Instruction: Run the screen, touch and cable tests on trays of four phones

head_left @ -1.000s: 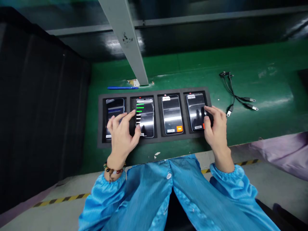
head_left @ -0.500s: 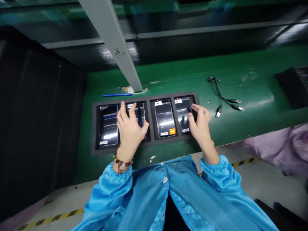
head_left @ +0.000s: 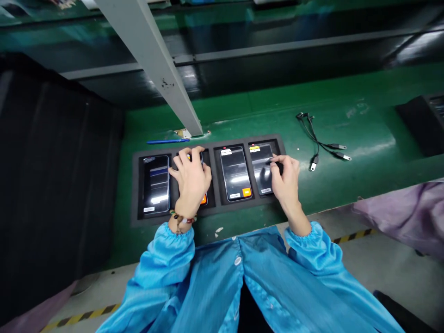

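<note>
A dark grey foam tray (head_left: pixel 217 185) holds four phones in separate compartments. My left hand (head_left: pixel 190 173) is arched over the second phone (head_left: pixel 204 185) from the left, its fingers apart and hiding most of the screen. At the right edge of the rightmost phone (head_left: pixel 261 173), my right hand (head_left: pixel 286 178) has thumb and index finger pinched together; whatever is between them is too small to make out. Uncovered between the hands lies the third phone (head_left: pixel 236 172), with an orange sticker at its lower corner. The leftmost phone (head_left: pixel 156 185) lies flat, untouched.
A blue pen (head_left: pixel 168 141) lies behind the tray, near the foot of a grey post (head_left: pixel 166 78). Black cables (head_left: pixel 317 138) rest on the green bench to the right. A dark block (head_left: pixel 418 122) stands farther right, and a black surface (head_left: pixel 58 175) rises at the left.
My left hand has shifted slightly right, its fingers reaching further over the second phone. The right thumb and index finger have closed into a pinch and moved slightly left.
</note>
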Demonstrator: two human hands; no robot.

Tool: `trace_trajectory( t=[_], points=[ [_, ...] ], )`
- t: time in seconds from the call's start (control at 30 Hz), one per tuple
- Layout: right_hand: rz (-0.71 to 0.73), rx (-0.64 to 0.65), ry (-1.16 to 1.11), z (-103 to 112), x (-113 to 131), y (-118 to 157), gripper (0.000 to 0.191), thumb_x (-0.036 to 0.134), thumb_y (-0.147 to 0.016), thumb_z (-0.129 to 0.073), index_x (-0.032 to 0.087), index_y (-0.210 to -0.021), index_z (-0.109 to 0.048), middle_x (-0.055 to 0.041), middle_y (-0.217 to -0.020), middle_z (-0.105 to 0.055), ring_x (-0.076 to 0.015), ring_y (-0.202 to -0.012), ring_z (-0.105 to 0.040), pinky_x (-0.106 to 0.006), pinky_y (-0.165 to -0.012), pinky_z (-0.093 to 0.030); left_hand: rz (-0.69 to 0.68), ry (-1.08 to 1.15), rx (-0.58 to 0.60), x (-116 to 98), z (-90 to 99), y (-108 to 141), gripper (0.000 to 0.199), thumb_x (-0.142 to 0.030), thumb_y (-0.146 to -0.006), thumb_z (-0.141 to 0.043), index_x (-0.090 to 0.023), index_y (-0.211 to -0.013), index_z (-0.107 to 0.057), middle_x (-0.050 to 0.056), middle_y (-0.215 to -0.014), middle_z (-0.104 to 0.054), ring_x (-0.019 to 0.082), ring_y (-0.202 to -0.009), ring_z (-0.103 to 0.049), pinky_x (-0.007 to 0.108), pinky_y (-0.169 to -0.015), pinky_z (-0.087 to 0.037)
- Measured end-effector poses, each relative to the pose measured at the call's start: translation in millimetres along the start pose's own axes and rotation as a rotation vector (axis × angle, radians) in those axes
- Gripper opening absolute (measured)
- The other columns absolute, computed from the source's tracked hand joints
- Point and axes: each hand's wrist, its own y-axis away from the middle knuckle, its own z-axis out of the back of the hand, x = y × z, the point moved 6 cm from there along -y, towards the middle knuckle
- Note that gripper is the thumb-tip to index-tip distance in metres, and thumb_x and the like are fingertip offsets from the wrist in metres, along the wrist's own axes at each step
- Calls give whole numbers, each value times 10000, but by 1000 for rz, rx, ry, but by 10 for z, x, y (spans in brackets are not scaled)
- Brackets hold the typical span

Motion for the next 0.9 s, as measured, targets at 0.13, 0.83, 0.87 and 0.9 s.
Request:
trace_trajectory(
  t=[0.13,0.83,0.87,0.9],
  points=[
    [7,-1,17,-5,11,7,105,331,-992,-494,278,-996,-584,-114,-1291,-774,-336,-1304,-569,-622,-1159,-419,12,-5,-56,9,-14,-31,460,-252,-917,-585,-211,-1369,-662,251,-1380,-585,503,-1286,-523,869,-1060,-426],
    [122,-35,16,0,214,178,269,374,-1050,-513,255,-1267,-618,-144,-1384,-734,-358,-1423,-563,-650,-1208,-403,-96,344,-78,377,356,142,625,-303,-839,-781,-226,-1399,-514,143,-1424,-573,332,-1357,-545,536,-1159,-526],
    [202,5,49,-61,344,246,290,347,-1056,-505,256,-1307,-619,-141,-1421,-725,-358,-1477,-538,-659,-1249,-370,-102,354,-87,379,365,162,622,-307,-848,-780,-228,-1404,-512,143,-1423,-573,329,-1353,-548,533,-1160,-524],
    [277,66,87,-146,475,325,309,328,-1065,-496,259,-1339,-622,-135,-1448,-722,-355,-1518,-518,-665,-1286,-333,-107,363,-95,383,371,183,617,-310,-858,-777,-228,-1408,-510,144,-1422,-572,326,-1352,-550,531,-1162,-522]
  ],
)
